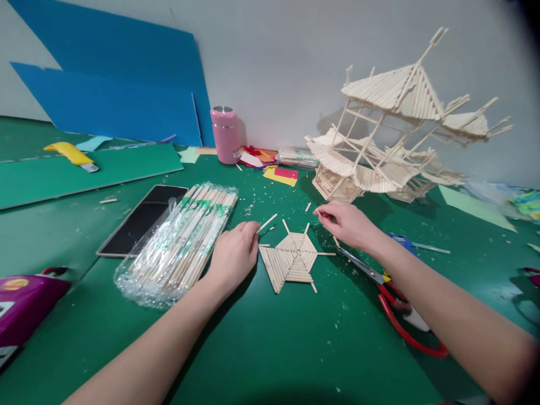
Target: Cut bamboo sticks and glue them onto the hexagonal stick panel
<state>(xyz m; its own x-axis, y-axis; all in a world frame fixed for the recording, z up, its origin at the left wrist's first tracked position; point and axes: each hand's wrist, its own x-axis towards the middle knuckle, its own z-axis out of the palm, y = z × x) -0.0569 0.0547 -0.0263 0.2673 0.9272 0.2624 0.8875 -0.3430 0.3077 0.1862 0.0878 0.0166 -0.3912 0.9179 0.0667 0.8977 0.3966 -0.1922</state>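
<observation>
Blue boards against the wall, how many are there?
2: one large blue board leans on the wall, a second blue board stands before it. More could be hidden behind.

Flat hexagonal panel of pale bare wooden sticks (292, 257), matt. Bundle of wooden sticks in clear crinkled plastic wrap (179, 243), glossy. Green matt table mat (270, 337). Pink cylindrical flask (225, 135), shiny metal lid. Red-handled metal scissors (390, 295).

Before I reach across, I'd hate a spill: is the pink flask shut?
Shut, it seems: the pink flask stands upright by the wall with its silver lid on top.
</observation>
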